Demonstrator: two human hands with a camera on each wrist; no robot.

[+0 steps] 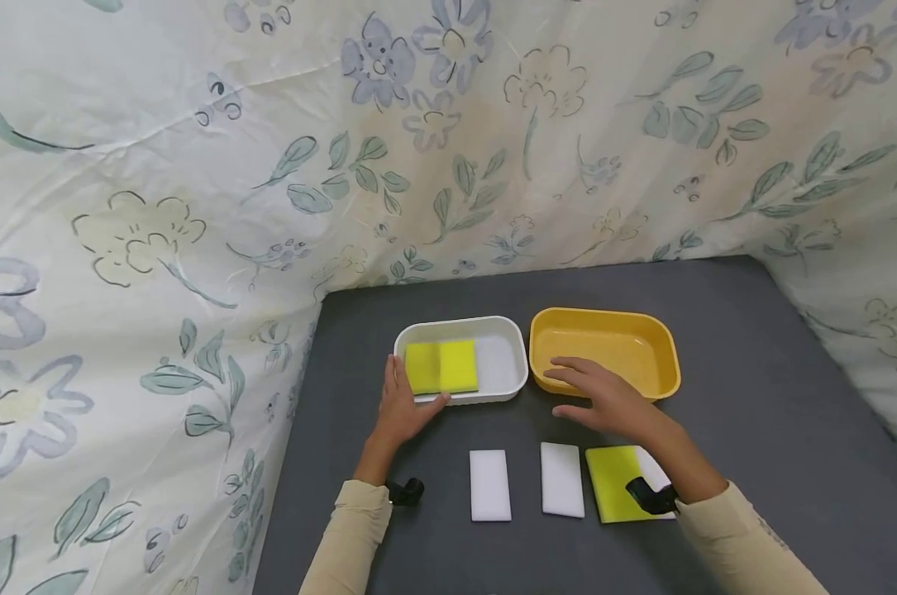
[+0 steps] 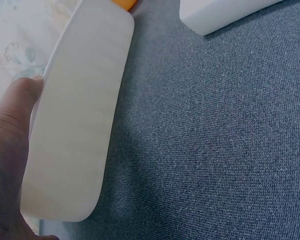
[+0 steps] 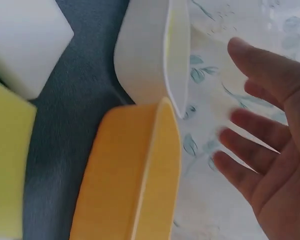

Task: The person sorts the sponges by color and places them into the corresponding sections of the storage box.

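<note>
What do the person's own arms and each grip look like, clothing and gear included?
The left sleeve and right sleeve are light beige, ending short of the wrists. A small black device is worn at the left wrist and another at the right wrist. The left grip and right grip are bare, ungloved human hands.

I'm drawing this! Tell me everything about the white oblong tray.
The white, oblong plastic-looking tray sits upright on a grey cloth surface, left of the orange oblong tray. It has rounded corners and a thin rim. Flat yellow foam-like rectangles lie in its left part. The left hand touches its left end.
</note>
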